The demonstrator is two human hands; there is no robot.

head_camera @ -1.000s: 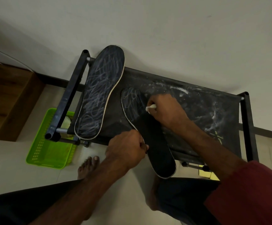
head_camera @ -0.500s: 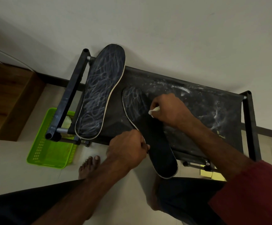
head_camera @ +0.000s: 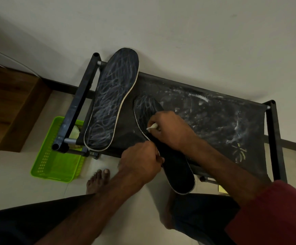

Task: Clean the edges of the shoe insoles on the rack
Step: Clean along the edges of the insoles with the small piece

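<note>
The near insole [head_camera: 176,167] overhangs the front rail of the rack [head_camera: 214,112]; the left hand [head_camera: 140,161] pinches its edge, likely steadying it, while the right hand [head_camera: 170,129], fingers curled, presses a small white piece [head_camera: 152,126] to its rim. The other insole [head_camera: 112,101] lies at the rack's left end

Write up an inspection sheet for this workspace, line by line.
surface: black fabric rack shelf, smeared with white powdery marks.
job's things: scribbled insole lies across the shelf's left end; held insole has white scribbles near its toe, heel overhanging the front edge; small white stub.
clutter: green basket on the floor by the rack's left end.
hands: left hand pinches the held insole's edge; right hand holds the stub against it.
cables: nothing seen.
surroundings: pale wall, tiled floor, wooden cabinet at left, bare foot.
</note>
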